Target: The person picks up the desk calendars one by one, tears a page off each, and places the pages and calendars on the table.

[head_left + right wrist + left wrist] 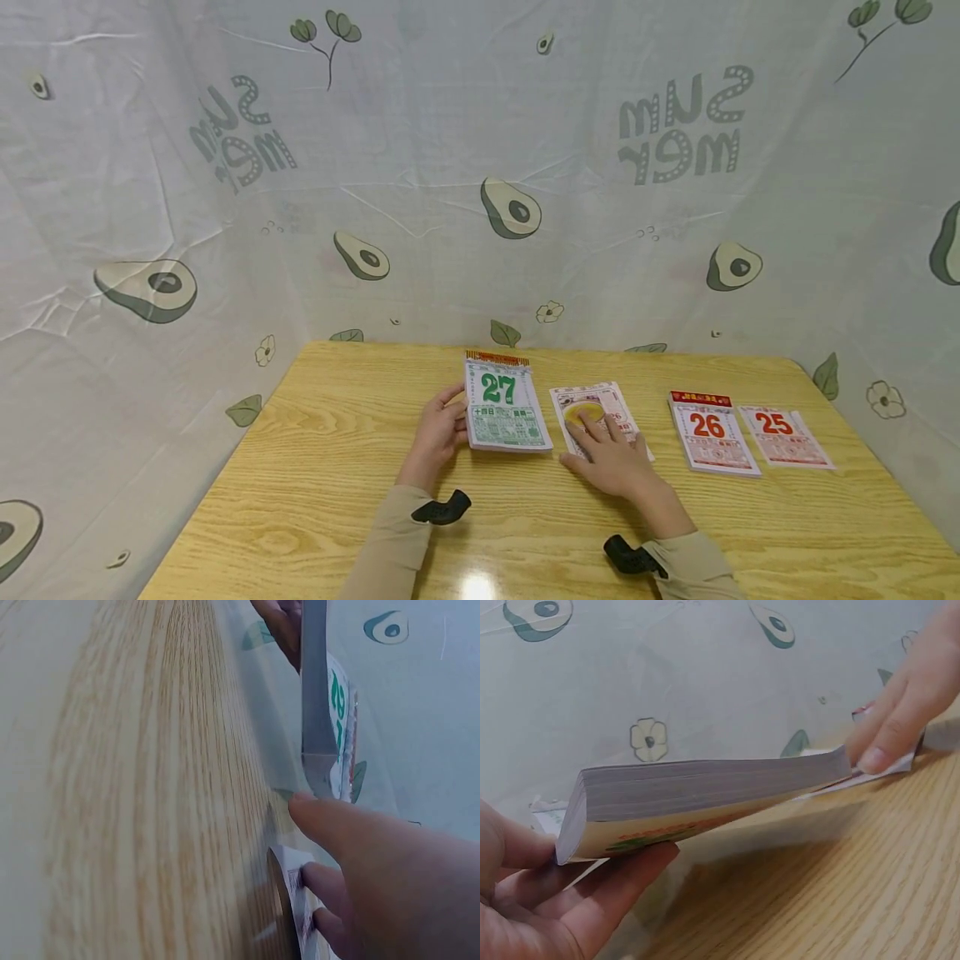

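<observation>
A thick tear-off calendar (506,408) with a green 27 on its top page is tilted up from the table. My left hand (437,432) grips its left edge, thumb above and fingers under the yellowish backing (660,834), as the left wrist view shows. To its right a loose calendar sheet (583,410) with a yellow round picture and red print lies on the table. My right hand (617,464) rests on this sheet with spread fingers; in the right wrist view the sheet's edge (279,862) curls up a little.
A second tear-off calendar (711,435) with a red 26 lies further right on the wooden table (345,433). Beside it is a loose sheet (783,437) marked 25. A pale cloth (442,250) printed with avocados hangs behind the table and at its sides.
</observation>
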